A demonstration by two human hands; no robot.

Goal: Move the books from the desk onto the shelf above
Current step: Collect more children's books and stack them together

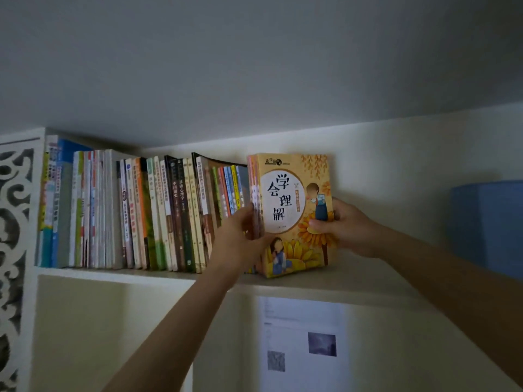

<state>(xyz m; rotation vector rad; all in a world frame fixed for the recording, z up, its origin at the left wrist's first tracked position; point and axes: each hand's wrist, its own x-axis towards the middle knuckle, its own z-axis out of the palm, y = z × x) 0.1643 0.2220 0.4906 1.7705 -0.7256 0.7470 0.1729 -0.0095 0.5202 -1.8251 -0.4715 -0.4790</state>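
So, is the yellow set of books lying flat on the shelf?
No, the yellow set of books stands upright on the shelf, held between the left hand and the right hand.

I'm seeing a glossy paper cover on the orange books (294, 210) between my fingers (319, 223). Shelf (353, 274) under my fingertips is looking like smooth matt painted board. Blue box (489, 224) right of them is looking matt.

Blue box (489, 227) at far right; white carved fretwork panel (14, 250) at left; printed sheet (302, 335) on wall below
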